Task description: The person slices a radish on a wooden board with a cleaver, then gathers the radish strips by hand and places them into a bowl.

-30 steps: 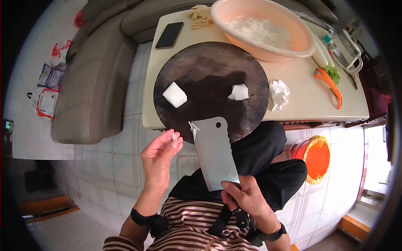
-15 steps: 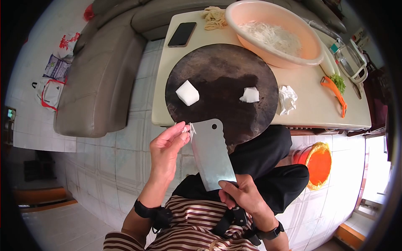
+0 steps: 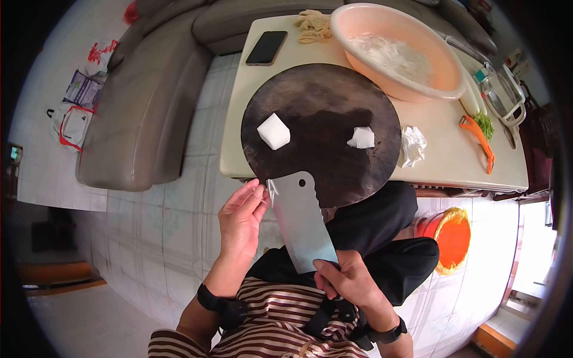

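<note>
My right hand (image 3: 346, 277) grips the handle end of a cleaver (image 3: 301, 224), its broad blade tilted up in front of the round dark chopping board (image 3: 322, 95). At the blade's upper left edge, my left hand (image 3: 242, 221) has thumb and fingertips closed together; what they hold, if anything, is too small to make out. A few thin white shreds (image 3: 272, 188) cling to the blade beside those fingertips. Two white chunks that look like radish lie on the board: a larger chunk (image 3: 274, 131) at left and a smaller one (image 3: 362, 138) at right.
Behind the board stands a pink basin (image 3: 439, 89) of white shreds. A phone (image 3: 267, 48), a yellowish cloth (image 3: 313, 26), crumpled foil (image 3: 413, 146) and an orange peeler (image 3: 479, 140) lie on the table (image 3: 236, 143). A red bin (image 3: 455, 241) stands on the floor at right.
The shreds pinched in my left fingers are now mostly on the blade's edge, and the hand has shifted slightly down. The cleaver has barely moved; the whole view has shifted a little.
</note>
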`<control>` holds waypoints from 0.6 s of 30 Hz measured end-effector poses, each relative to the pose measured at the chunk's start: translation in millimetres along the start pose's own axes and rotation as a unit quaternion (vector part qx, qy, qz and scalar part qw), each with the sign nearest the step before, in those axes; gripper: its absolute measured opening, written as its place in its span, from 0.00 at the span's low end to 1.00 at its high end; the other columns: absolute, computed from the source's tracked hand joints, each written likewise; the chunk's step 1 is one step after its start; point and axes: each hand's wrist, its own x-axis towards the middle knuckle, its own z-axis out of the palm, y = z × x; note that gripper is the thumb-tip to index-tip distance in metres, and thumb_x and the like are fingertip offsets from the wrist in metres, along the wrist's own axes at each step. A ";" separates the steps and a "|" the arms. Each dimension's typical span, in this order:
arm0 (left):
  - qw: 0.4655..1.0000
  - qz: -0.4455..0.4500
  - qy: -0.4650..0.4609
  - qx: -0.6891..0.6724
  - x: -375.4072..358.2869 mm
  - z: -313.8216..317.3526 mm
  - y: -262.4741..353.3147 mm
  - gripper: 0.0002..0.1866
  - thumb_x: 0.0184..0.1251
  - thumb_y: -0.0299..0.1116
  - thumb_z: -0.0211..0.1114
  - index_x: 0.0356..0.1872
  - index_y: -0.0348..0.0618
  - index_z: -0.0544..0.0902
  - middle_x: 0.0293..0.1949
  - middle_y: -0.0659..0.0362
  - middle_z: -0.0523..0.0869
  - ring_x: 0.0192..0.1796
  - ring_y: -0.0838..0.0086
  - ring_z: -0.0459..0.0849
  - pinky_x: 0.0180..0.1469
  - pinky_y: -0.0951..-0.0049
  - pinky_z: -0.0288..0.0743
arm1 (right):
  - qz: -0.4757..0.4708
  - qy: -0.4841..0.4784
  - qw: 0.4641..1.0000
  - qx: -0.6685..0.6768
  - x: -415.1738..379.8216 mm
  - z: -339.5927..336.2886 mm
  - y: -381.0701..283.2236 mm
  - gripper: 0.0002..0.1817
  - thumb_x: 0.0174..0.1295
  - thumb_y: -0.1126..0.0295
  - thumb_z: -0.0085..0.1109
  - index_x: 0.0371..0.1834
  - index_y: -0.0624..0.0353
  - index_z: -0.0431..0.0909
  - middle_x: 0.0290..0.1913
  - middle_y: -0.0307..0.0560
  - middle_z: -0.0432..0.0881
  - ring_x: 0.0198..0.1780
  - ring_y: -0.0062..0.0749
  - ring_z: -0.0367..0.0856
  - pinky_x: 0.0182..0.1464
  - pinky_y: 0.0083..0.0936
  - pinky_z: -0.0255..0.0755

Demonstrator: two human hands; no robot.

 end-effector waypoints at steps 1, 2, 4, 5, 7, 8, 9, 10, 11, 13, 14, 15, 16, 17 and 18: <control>1.000 -0.001 0.000 -0.006 1.5 -2.1 -2.0 0.13 0.68 0.23 0.66 0.52 0.35 0.84 0.46 0.55 0.88 0.47 0.72 0.86 0.56 0.70 0.80 | -0.001 -0.002 1.000 -0.002 0.4 1.7 0.4 0.18 0.75 0.69 0.51 0.24 0.65 0.74 0.17 0.36 0.74 0.15 0.16 0.70 0.19 0.17 0.61; 1.000 -0.001 0.000 -0.012 1.9 -3.5 -2.5 0.13 0.68 0.23 0.67 0.52 0.36 0.84 0.46 0.56 0.88 0.46 0.73 0.85 0.55 0.71 0.80 | 0.000 -0.003 1.000 -0.003 1.3 3.2 1.8 0.18 0.75 0.69 0.51 0.24 0.65 0.74 0.17 0.36 0.74 0.15 0.16 0.70 0.19 0.17 0.61; 1.000 -0.015 0.004 -0.026 1.3 -3.9 -0.6 0.11 0.68 0.23 0.67 0.50 0.37 0.85 0.45 0.57 0.87 0.46 0.74 0.85 0.54 0.71 0.80 | -0.004 -0.011 1.000 -0.011 3.6 5.4 4.1 0.18 0.75 0.69 0.51 0.24 0.65 0.74 0.17 0.37 0.74 0.16 0.16 0.70 0.19 0.18 0.61; 0.999 -0.031 0.007 -0.041 1.2 -3.3 0.3 0.10 0.67 0.22 0.68 0.49 0.38 0.86 0.45 0.58 0.86 0.46 0.74 0.85 0.53 0.71 0.81 | -0.005 -0.012 1.000 -0.013 3.4 5.0 3.0 0.18 0.75 0.69 0.51 0.24 0.65 0.74 0.17 0.37 0.74 0.16 0.16 0.70 0.19 0.18 0.61; 0.999 -0.028 0.003 -0.046 -0.5 -2.1 1.5 0.12 0.67 0.22 0.68 0.50 0.38 0.85 0.45 0.59 0.86 0.46 0.74 0.84 0.53 0.72 0.80 | 0.002 -0.009 1.000 -0.009 2.2 3.9 0.0 0.16 0.72 0.70 0.54 0.25 0.66 0.78 0.19 0.37 0.78 0.16 0.15 0.72 0.19 0.16 0.62; 0.998 -0.028 -0.001 -0.049 -2.0 -1.3 2.1 0.13 0.66 0.22 0.69 0.51 0.38 0.84 0.46 0.59 0.86 0.47 0.75 0.84 0.54 0.73 0.80 | 0.000 -0.009 1.000 -0.010 0.8 4.4 -1.7 0.16 0.72 0.70 0.54 0.25 0.66 0.78 0.19 0.37 0.78 0.16 0.15 0.72 0.19 0.16 0.62; 0.998 -0.026 -0.004 -0.050 -4.9 1.9 3.5 0.13 0.66 0.22 0.69 0.51 0.38 0.84 0.46 0.59 0.86 0.47 0.75 0.84 0.54 0.73 0.80 | 0.005 -0.006 1.000 -0.008 -1.5 4.7 -4.0 0.16 0.72 0.70 0.54 0.25 0.66 0.78 0.19 0.37 0.78 0.16 0.15 0.72 0.19 0.16 0.63; 1.000 -0.008 -0.004 -0.021 -8.5 7.5 5.3 0.16 0.65 0.20 0.69 0.53 0.37 0.83 0.48 0.58 0.86 0.48 0.74 0.84 0.55 0.73 0.79 | 0.008 0.000 1.000 -0.007 -4.0 4.1 -6.3 0.16 0.72 0.69 0.55 0.25 0.66 0.78 0.19 0.37 0.78 0.16 0.15 0.72 0.19 0.17 0.63; 1.000 0.010 -0.008 0.007 -11.1 13.4 6.6 0.19 0.64 0.19 0.70 0.56 0.35 0.82 0.49 0.58 0.85 0.49 0.74 0.83 0.56 0.73 0.79 | 0.000 0.007 1.000 -0.010 -7.0 5.6 -7.2 0.16 0.72 0.69 0.55 0.25 0.66 0.78 0.19 0.37 0.78 0.16 0.15 0.72 0.19 0.17 0.63; 0.999 0.037 -0.017 0.024 -13.4 22.0 8.2 0.24 0.61 0.16 0.69 0.60 0.31 0.78 0.52 0.56 0.82 0.53 0.74 0.81 0.58 0.73 0.78 | -0.013 0.020 0.999 -0.030 -13.8 8.1 -8.5 0.17 0.73 0.68 0.53 0.26 0.66 0.76 0.19 0.38 0.77 0.17 0.16 0.72 0.19 0.18 0.64; 0.997 0.060 -0.047 0.026 -12.6 24.7 8.0 0.25 0.61 0.15 0.69 0.61 0.30 0.77 0.52 0.56 0.81 0.52 0.74 0.81 0.58 0.72 0.77 | -0.020 0.029 0.999 -0.040 -17.1 6.8 -8.7 0.16 0.73 0.68 0.54 0.27 0.66 0.77 0.19 0.39 0.78 0.17 0.16 0.73 0.20 0.20 0.66; 0.996 0.067 -0.056 0.027 -10.3 23.3 5.1 0.26 0.60 0.14 0.69 0.62 0.30 0.77 0.48 0.59 0.81 0.50 0.75 0.80 0.58 0.73 0.77 | -0.024 0.031 0.998 -0.042 -20.1 4.6 -4.3 0.17 0.72 0.65 0.57 0.26 0.65 0.80 0.20 0.39 0.80 0.18 0.17 0.74 0.21 0.18 0.68; 0.996 0.057 -0.062 0.015 -13.2 31.9 8.9 0.27 0.58 0.13 0.69 0.62 0.30 0.78 0.46 0.60 0.81 0.48 0.77 0.79 0.56 0.75 0.77 | 0.004 0.044 0.997 -0.059 -24.4 3.6 -7.9 0.17 0.71 0.63 0.59 0.29 0.65 0.80 0.20 0.40 0.81 0.18 0.19 0.75 0.22 0.20 0.69; 0.995 0.065 -0.065 0.025 -16.5 36.3 9.8 0.28 0.57 0.13 0.68 0.62 0.30 0.78 0.46 0.60 0.81 0.48 0.77 0.80 0.55 0.75 0.76 | -0.045 0.049 0.995 -0.076 -26.3 3.1 1.7 0.19 0.72 0.63 0.55 0.27 0.66 0.78 0.20 0.44 0.81 0.18 0.22 0.76 0.22 0.24 0.72; 0.995 0.058 -0.071 0.049 -15.7 38.4 11.8 0.27 0.59 0.16 0.68 0.62 0.30 0.77 0.47 0.59 0.81 0.49 0.76 0.80 0.55 0.76 0.75 | -0.098 0.059 0.987 -0.115 -33.6 4.8 -9.1 0.18 0.72 0.64 0.54 0.28 0.67 0.77 0.19 0.44 0.80 0.19 0.23 0.78 0.22 0.26 0.73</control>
